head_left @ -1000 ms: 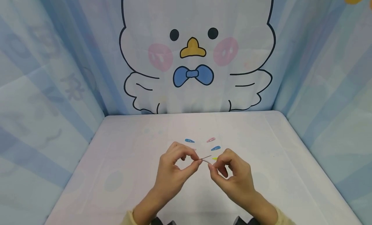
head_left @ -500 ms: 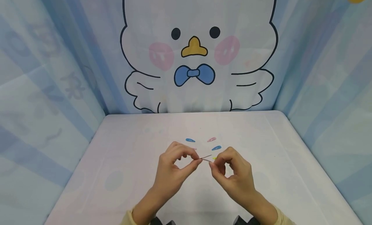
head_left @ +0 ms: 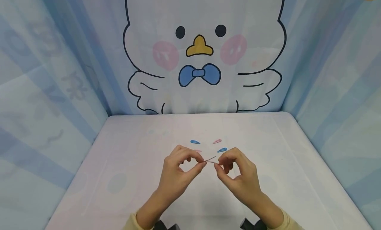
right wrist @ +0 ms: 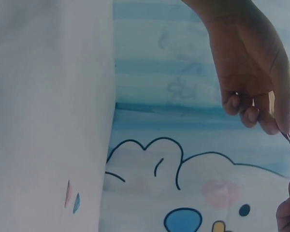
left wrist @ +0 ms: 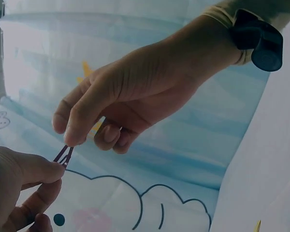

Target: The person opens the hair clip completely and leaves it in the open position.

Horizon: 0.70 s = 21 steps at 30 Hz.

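Note:
Seen edge-on, a thin snap hair clip (head_left: 211, 162) spans the space between the hands, its two arms spread apart. It looks dark reddish in the left wrist view, where the clip (left wrist: 66, 157) forms a narrow V. My left hand (head_left: 178, 172) pinches one end between thumb and index finger. At the other end, my right hand (head_left: 242, 177) pinches the lower arm with thumb and index fingertips; the upper arm sticks out free. Beyond the hands lie two blue hair clips (head_left: 195, 142) and a pink hair clip (head_left: 217, 141). Another pink clip (head_left: 197, 151) is partly behind my left fingers.
The pale cloth-covered table (head_left: 134, 150) extends to both sides of the hands. Curtains with a printed cartoon bird (head_left: 199, 91) enclose its back and sides. A yellow clip (left wrist: 258, 225) shows at the bottom edge of the left wrist view.
My right fingertips have shifted slightly up along the clip's lower arm. The yellow clip beside them has gone out of sight behind the right hand in the head view. My left hand keeps its pinch.

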### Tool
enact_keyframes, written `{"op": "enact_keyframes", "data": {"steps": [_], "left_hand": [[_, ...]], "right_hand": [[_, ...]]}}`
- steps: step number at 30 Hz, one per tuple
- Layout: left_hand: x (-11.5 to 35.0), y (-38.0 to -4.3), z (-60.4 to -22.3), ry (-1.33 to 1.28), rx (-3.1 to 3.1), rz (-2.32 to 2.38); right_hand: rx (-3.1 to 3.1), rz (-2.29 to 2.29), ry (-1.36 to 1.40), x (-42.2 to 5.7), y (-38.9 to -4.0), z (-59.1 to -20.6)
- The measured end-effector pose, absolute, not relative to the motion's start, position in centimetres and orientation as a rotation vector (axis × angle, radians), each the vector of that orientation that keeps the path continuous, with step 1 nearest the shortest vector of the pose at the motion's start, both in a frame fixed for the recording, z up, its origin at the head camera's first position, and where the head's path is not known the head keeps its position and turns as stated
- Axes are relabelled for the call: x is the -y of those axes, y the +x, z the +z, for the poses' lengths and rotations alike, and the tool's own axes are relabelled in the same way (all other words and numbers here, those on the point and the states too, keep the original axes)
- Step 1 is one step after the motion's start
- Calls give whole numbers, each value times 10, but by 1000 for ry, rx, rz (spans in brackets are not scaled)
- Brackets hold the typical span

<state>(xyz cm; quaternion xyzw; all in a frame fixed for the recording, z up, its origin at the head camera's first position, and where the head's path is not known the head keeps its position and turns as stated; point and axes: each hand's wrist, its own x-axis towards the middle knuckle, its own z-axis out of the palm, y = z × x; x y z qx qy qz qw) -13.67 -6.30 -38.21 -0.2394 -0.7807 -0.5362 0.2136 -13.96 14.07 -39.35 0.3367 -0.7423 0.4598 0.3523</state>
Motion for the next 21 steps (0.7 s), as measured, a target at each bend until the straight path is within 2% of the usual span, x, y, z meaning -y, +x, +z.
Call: {"op": "enact_keyframes", "data": {"steps": [21], "left_hand": [[60, -163, -418, -488, 2324, -1486]], "right_hand": [[2081, 1119, 751, -156, -156, -414]]}}
